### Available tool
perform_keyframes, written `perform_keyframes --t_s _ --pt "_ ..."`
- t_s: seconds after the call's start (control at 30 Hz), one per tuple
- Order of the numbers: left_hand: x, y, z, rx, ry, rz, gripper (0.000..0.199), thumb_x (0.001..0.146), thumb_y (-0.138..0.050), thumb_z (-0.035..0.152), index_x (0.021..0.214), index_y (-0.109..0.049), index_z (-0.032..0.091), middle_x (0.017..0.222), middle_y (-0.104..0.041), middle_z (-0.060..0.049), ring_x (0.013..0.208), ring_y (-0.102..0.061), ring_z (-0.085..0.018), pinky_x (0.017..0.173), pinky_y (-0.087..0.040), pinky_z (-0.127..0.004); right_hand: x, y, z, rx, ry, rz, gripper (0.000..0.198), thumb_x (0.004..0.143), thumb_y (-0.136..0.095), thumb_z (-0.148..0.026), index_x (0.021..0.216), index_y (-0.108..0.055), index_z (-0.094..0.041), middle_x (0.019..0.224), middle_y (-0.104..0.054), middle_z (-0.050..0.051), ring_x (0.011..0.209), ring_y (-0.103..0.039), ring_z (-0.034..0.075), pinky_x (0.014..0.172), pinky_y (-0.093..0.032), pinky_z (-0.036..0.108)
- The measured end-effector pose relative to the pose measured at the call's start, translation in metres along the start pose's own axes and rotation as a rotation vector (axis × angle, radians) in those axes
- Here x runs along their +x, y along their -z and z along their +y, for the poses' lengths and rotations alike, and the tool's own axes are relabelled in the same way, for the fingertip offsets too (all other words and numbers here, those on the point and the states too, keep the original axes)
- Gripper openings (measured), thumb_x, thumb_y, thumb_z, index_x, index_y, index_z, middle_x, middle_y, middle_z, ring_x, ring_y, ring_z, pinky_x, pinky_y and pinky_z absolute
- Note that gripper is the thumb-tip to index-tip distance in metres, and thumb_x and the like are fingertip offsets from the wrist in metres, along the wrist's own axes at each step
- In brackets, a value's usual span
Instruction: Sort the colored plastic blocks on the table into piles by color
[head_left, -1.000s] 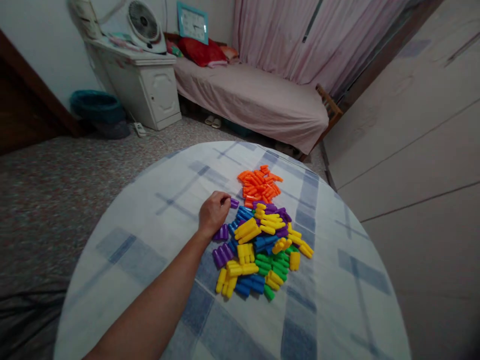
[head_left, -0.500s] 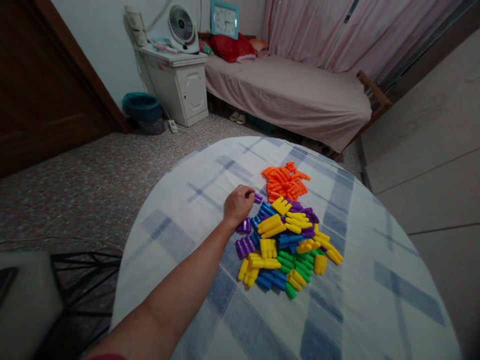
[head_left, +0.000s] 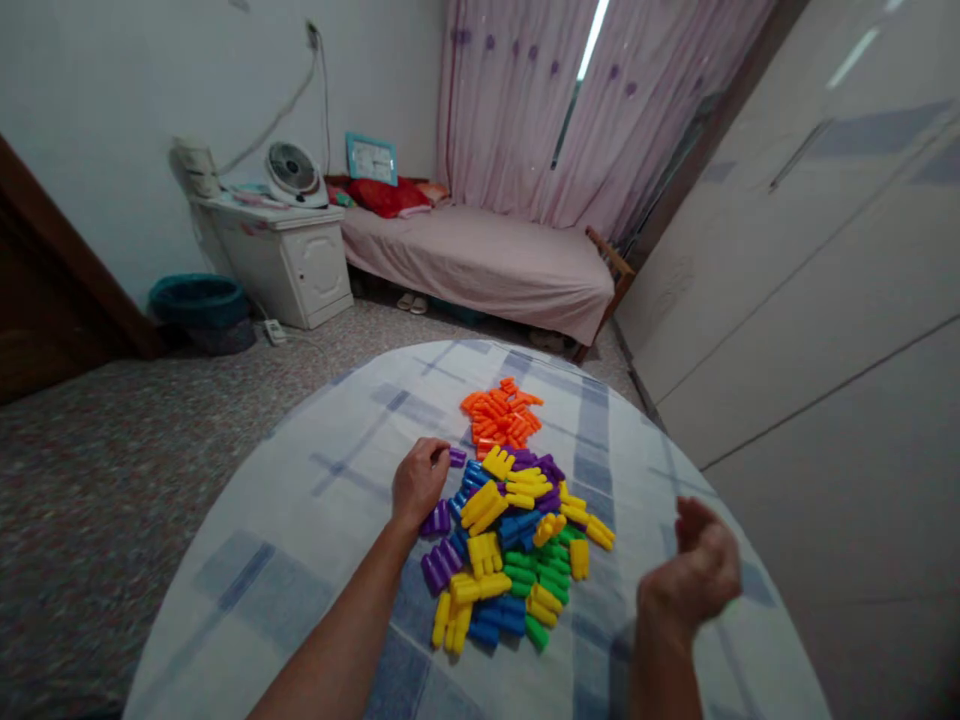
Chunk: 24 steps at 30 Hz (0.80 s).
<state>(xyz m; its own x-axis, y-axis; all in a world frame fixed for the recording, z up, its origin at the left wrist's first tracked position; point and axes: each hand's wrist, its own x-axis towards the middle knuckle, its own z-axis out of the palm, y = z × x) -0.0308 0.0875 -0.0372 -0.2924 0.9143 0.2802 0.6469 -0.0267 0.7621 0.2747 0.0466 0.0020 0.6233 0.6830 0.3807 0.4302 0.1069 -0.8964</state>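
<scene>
At the left edge of a pile of plastic blocks, my left hand rests low over the table with its fingers pinched at a small purple block. Two more purple blocks lie just below that hand. The pile mixes yellow blocks, blue blocks and green blocks, all made of joined rounded tubes. Orange blocks form a separate heap behind it. Off to the right, my right hand is raised over the tablecloth, fingers bent and smeared by motion; whether it holds anything is unclear.
The round table wears a white and blue checked cloth. Beyond stand a bed, a white cabinet with a fan, and a teal-lined bin. A pale wardrobe rises at the right.
My right hand has come into view at the right. The camera has tilted up and turned right, shifting the scene left and down. My left hand stays by the same purple block.
</scene>
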Motion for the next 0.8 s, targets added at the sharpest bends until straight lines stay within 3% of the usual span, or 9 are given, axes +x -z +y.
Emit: perform_keyframes --t_s 0.1,0.23,0.33,0.47,0.63,0.73,0.8 --pt "-0.002 0.0 -0.001 -0.025 -0.018 -0.003 0.021 0.083 -0.044 0.027 0.089 -0.064 0.023 0.093 -0.066 -0.003 0.085 -0.062 -0.017 0.078 -0.048 -0.029 -0.015 -0.012 0.023 -0.053 0.008 0.126 0.052 0.089 -0.029 -0.053 0.111 -0.061 -0.018 0.11 -0.063 0.01 0.107 -0.055 0.025 0.088 -0.045 0.041" --pt "-0.005 -0.001 0.003 -0.11 -0.044 -0.039 0.022 0.082 -0.044 0.029 0.088 -0.064 0.023 0.092 -0.066 -0.004 0.087 -0.063 -0.018 0.079 -0.049 -0.031 -0.033 -0.033 0.042 -0.016 -0.005 -0.111 0.053 0.085 -0.035 -0.059 0.105 -0.064 -0.018 0.101 -0.067 0.007 0.098 -0.059 0.023 0.085 -0.046 0.037" --pt "-0.007 0.002 0.007 -0.212 -0.053 -0.083 0.022 0.081 -0.044 0.03 0.091 -0.063 0.022 0.095 -0.066 -0.005 0.09 -0.063 -0.019 0.083 -0.05 -0.032 -0.035 -0.039 0.041 0.092 -0.107 -0.259 0.053 0.084 -0.037 -0.06 0.103 -0.064 -0.018 0.103 -0.068 0.007 0.097 -0.061 0.023 0.085 -0.047 0.035" --pt "-0.014 0.016 0.008 -0.172 0.019 -0.12 0.03 0.079 -0.048 0.033 0.101 -0.063 0.019 0.103 -0.066 -0.008 0.093 -0.064 -0.021 0.085 -0.051 -0.035 -0.031 -0.037 0.036 0.199 -0.295 -0.255 0.053 0.085 -0.037 -0.06 0.106 -0.062 -0.017 0.111 -0.065 0.009 0.102 -0.06 0.023 0.09 -0.045 0.037" --pt "-0.024 0.051 0.003 -0.083 0.038 -0.217 0.04 0.077 -0.052 0.04 0.11 -0.061 0.02 0.113 -0.062 -0.01 0.098 -0.063 -0.022 0.079 -0.053 -0.034 -0.03 -0.037 0.034 0.22 -0.38 -0.254 0.055 0.084 -0.036 -0.062 0.107 -0.06 -0.018 0.113 -0.064 0.008 0.103 -0.061 0.023 0.089 -0.046 0.036" --pt "-0.007 0.061 0.01 -0.007 -0.028 -0.226 0.04 0.079 -0.051 0.042 0.112 -0.06 0.02 0.115 -0.061 -0.009 0.1 -0.062 -0.022 0.079 -0.053 -0.034 -0.031 -0.039 0.034 0.184 -0.372 -0.258 0.054 0.084 -0.036 -0.062 0.107 -0.06 -0.02 0.112 -0.064 0.007 0.1 -0.061 0.022 0.086 -0.047 0.034" --pt "0.017 0.054 0.02 0.068 -0.126 -0.213 0.041 0.081 -0.048 0.04 0.114 -0.059 0.018 0.115 -0.06 -0.01 0.104 -0.059 -0.022 0.086 -0.05 -0.037 -0.03 -0.04 0.036 0.14 -0.342 -0.258 0.052 0.083 -0.036 -0.061 0.106 -0.061 -0.021 0.109 -0.065 0.006 0.096 -0.062 0.021 0.082 -0.048 0.033"
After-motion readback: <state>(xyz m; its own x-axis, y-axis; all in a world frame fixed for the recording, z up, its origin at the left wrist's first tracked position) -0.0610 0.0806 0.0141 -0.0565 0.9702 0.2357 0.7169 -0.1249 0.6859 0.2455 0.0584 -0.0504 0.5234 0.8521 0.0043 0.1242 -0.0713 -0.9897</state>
